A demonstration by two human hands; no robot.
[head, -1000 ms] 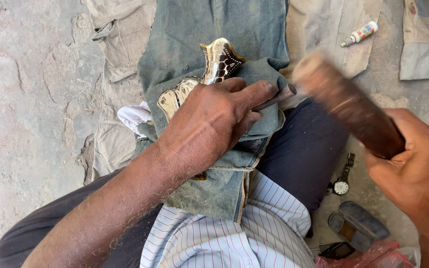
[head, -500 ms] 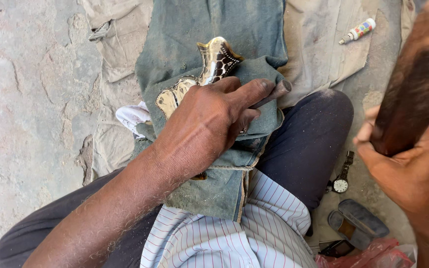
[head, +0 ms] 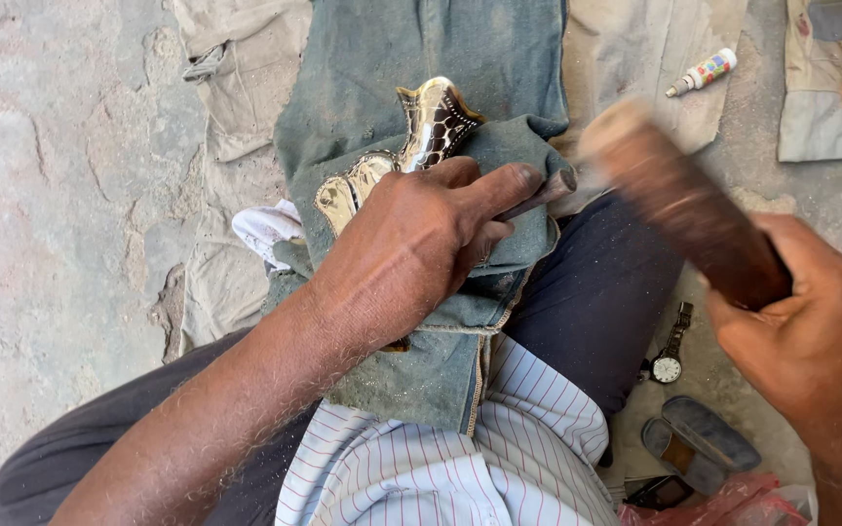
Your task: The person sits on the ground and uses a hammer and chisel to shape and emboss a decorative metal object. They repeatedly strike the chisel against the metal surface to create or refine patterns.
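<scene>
My left hand [head: 421, 244] grips a thin metal chisel [head: 541, 195] and presses it against a shiny engraved brass piece [head: 421, 136]. The piece lies half wrapped in green-grey denim cloth [head: 411, 58] on my lap. My right hand [head: 811, 331] holds a thick brown wooden mallet [head: 674, 200] by its lower end. The mallet is blurred, and its head sits just right of the chisel's end. The chisel's tip is hidden under my fingers.
On the stone ground at the right lie a wristwatch [head: 669, 362], a dark sandal [head: 699, 448] and a small glue tube [head: 702, 72]. Beige cloth [head: 635, 49] is spread beneath the denim. A striped shirt [head: 440, 468] and dark trousers [head: 587, 292] fill the lower middle.
The mallet was raised up and to the right half a second ago. It has now swung back down and left to the chisel's end. My left hand has stayed put.
</scene>
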